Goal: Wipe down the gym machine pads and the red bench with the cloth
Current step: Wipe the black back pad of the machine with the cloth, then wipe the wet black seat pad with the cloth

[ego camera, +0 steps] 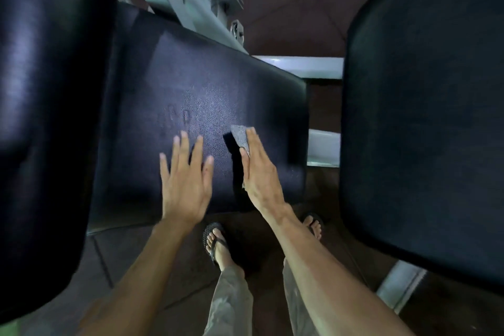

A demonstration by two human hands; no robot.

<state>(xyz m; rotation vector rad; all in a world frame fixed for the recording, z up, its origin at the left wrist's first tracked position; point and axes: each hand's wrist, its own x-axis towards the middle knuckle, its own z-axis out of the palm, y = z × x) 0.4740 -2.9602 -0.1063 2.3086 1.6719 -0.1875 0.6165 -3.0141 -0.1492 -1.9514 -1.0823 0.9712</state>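
A black padded seat [191, 84] of the gym machine lies in the middle of the head view. My left hand [186, 180] rests flat on its near part with fingers spread and nothing in it. My right hand [259, 169] presses a grey cloth [241, 138] flat against the pad, just right of the left hand; most of the cloth is hidden under the palm. A tall black back pad [46, 90] fills the left side. Another black pad [425, 117] fills the right. No red bench is in view.
The machine's pale metal frame [185, 0] runs behind the seat, with a white bar [300, 65] between the seat and the right pad. Below is brown tiled floor [286, 8] and my feet in black sandals [215, 240].
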